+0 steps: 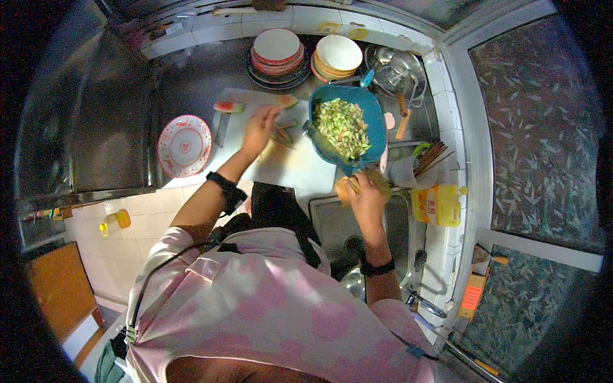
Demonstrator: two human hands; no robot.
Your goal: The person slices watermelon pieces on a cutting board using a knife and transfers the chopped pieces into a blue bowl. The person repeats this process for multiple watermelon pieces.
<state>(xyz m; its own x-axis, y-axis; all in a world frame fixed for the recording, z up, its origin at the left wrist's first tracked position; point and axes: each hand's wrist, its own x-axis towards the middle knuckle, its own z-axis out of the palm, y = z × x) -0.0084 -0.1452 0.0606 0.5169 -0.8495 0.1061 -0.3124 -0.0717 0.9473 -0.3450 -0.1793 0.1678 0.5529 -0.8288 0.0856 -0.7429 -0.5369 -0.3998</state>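
Note:
My left hand point(261, 127) hovers blurred above a white cutting board point(306, 167); whether its fingers pinch anything is unclear. Around it lie watermelon rind strips point(283, 136), a red-fleshed watermelon piece point(229, 107) and another wedge point(287, 101). A dark, blade-like strip point(221, 129) rests at the board's left. To the right, a teal pan point(377, 117) holds chopped pale-green pieces point(342, 127). Just below the pan, my right hand point(368, 198) curls around a tan object point(342, 191), too blurred to name; the pan's handle may be part of it.
A red-patterned plate point(184, 146) sits left of the board. Behind stand stacked plates point(277, 45), bowls point(339, 52) and metal cookware point(397, 72). Chopsticks point(431, 160) and a yellow jug point(437, 206) line the right wall. The sink point(330, 222) lies below my right hand.

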